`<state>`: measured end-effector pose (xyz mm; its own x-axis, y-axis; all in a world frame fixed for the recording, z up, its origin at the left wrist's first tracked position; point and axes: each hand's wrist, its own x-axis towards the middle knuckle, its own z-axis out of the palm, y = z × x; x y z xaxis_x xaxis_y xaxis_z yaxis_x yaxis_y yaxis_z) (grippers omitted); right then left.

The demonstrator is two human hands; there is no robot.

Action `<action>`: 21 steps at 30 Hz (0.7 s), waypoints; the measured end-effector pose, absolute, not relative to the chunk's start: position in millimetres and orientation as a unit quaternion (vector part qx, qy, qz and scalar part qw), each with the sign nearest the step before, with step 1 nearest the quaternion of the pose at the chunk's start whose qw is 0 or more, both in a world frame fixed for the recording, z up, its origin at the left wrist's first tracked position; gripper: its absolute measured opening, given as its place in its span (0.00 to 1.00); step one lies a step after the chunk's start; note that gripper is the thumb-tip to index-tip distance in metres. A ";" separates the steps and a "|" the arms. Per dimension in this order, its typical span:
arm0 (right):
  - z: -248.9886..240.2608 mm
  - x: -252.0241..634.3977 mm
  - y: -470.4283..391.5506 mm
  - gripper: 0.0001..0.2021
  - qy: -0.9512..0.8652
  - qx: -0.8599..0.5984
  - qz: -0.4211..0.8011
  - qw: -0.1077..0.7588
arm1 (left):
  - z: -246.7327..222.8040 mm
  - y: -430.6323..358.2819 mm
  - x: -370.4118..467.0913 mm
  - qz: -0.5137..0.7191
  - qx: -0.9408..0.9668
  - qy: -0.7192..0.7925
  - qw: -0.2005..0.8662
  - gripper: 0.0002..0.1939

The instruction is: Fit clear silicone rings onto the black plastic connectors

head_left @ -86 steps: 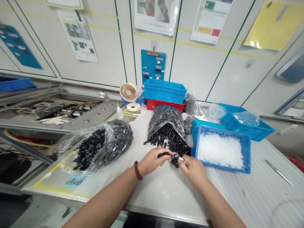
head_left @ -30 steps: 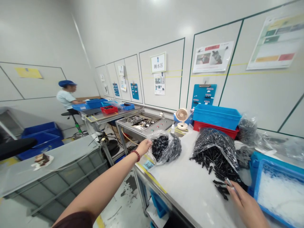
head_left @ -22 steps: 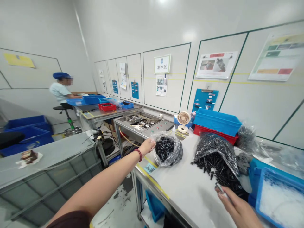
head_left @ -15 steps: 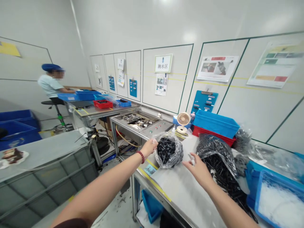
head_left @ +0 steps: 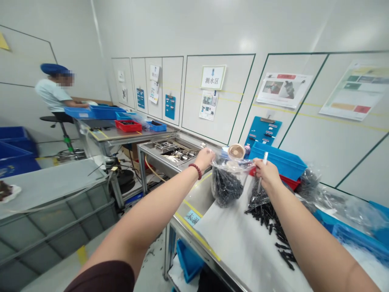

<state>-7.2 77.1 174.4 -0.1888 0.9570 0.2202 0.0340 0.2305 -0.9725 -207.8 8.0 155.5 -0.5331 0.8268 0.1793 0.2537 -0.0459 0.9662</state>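
Note:
A clear plastic bag (head_left: 227,188) full of small black parts hangs or stands just over the white sheet on the bench, its mouth stretched between my hands. My left hand (head_left: 205,159), with a red bead bracelet at the wrist, pinches the bag's left rim. On the other side my right hand (head_left: 266,172) grips the right rim, and a white pen-like stick (head_left: 265,157) pokes up from its fingers. Beneath my right forearm, black elongated parts (head_left: 270,227) lie loose on the sheet, spilling from a second plastic bag that is partly hidden.
A small beige fan (head_left: 236,151) stands behind the bag. Blue bin (head_left: 276,160) and red bin (head_left: 290,182) are stacked at the bench's back. A metal fixture station (head_left: 179,154) adjoins on the left. Far left, a co-worker (head_left: 54,91) sits at another table.
Both hands have risen, lifting and stretching the bag's rim upward. My right hand, previously apart from the bag, now grips its edge. More loose black parts show beside it.

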 end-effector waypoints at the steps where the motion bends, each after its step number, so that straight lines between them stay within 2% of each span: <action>1: 171.8 -1.5 74.0 0.07 -0.605 -0.405 0.478 0.491 | 153.7 5.8 -205.5 0.583 0.422 0.651 0.242 0.01; 4: 157.3 15.8 59.9 0.09 -0.595 -0.407 0.503 0.476 | 140.2 -7.6 -201.3 0.541 0.438 0.674 0.247 0.02; 10: 143.2 45.3 34.7 0.10 -0.600 -0.408 0.535 0.433 | 126.7 -35.2 -203.8 0.458 0.481 0.713 0.226 0.09; 15: 135.2 81.8 9.0 0.09 -0.606 -0.421 0.521 0.430 | 131.2 -52.8 -213.8 0.427 0.487 0.748 0.144 0.15; 21: 112.1 131.5 -36.0 0.16 -0.645 -0.450 0.455 0.417 | 138.1 -86.0 -190.3 0.458 0.544 0.703 -0.013 0.25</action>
